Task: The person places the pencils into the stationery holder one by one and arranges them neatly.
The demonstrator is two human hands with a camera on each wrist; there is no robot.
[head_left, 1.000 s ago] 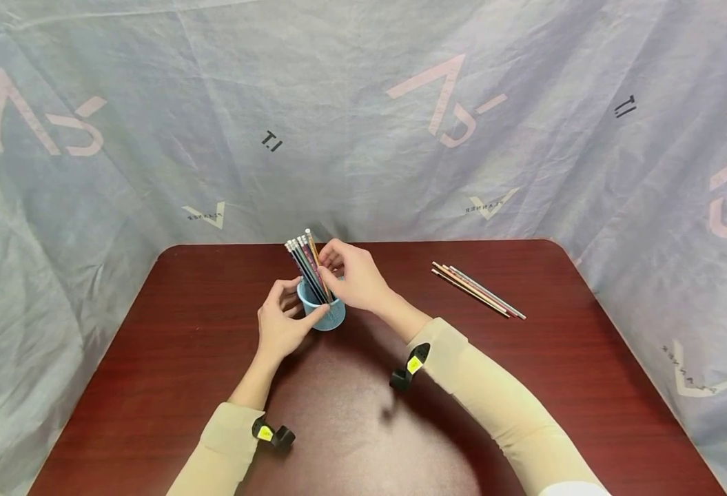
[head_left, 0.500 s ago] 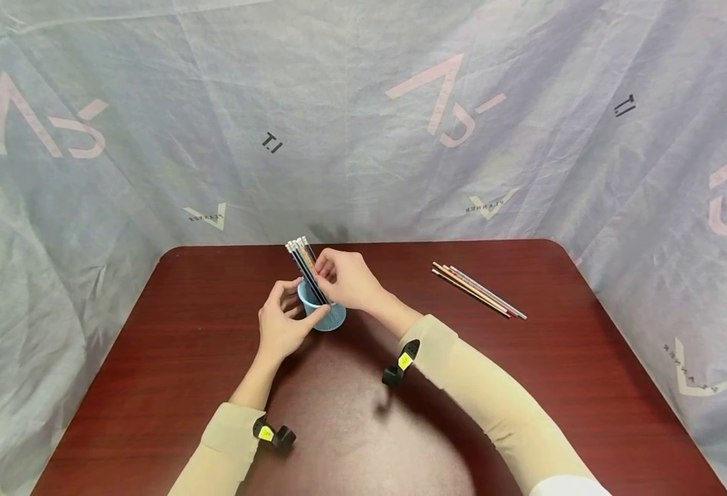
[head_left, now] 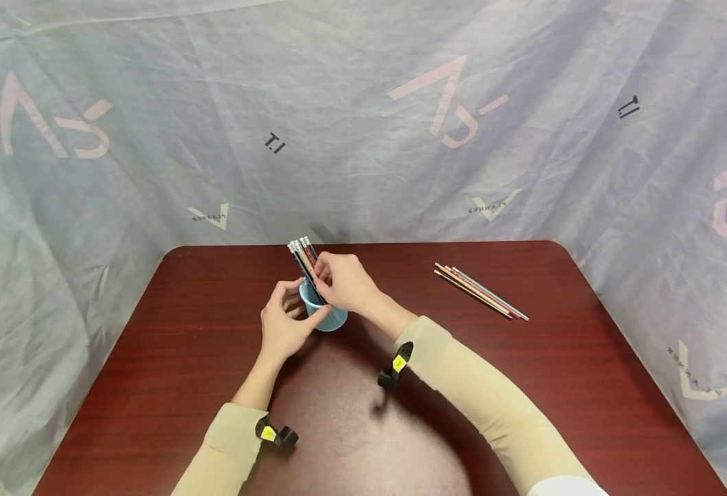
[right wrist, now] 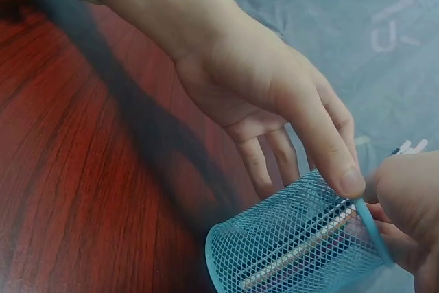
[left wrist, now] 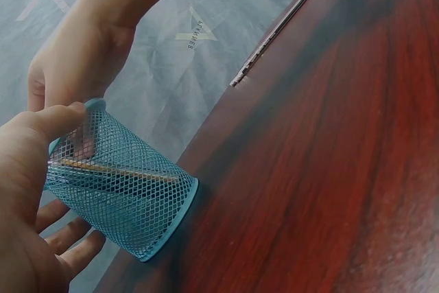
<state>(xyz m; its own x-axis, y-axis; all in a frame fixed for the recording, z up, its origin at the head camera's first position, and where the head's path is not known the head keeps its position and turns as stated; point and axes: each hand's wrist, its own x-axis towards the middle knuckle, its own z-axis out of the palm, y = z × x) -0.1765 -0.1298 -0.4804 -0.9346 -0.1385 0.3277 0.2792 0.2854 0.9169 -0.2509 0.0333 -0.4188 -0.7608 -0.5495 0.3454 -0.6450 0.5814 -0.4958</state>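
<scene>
In the head view a light-blue mesh pencil cup stands on the table, holding several pencils that lean left, white eraser ends up. My left hand holds the cup by its rim, thumb at the near side and fingers round the left. The left wrist view has that thumb on the rim and the mesh cup with a yellowish pencil inside. Over the cup's mouth, my right hand pinches pencils; its fingertips are partly hidden. The right wrist view shows only part of the right hand.
Several loose pencils lie side by side on the dark red wooden table, to the right of the cup. A grey printed cloth hangs behind and around the table's edges.
My right hand has moved down and slightly left, and the orange-yellow pencil that stood higher than the others has sunk into the cup. My left hand keeps its hold.
</scene>
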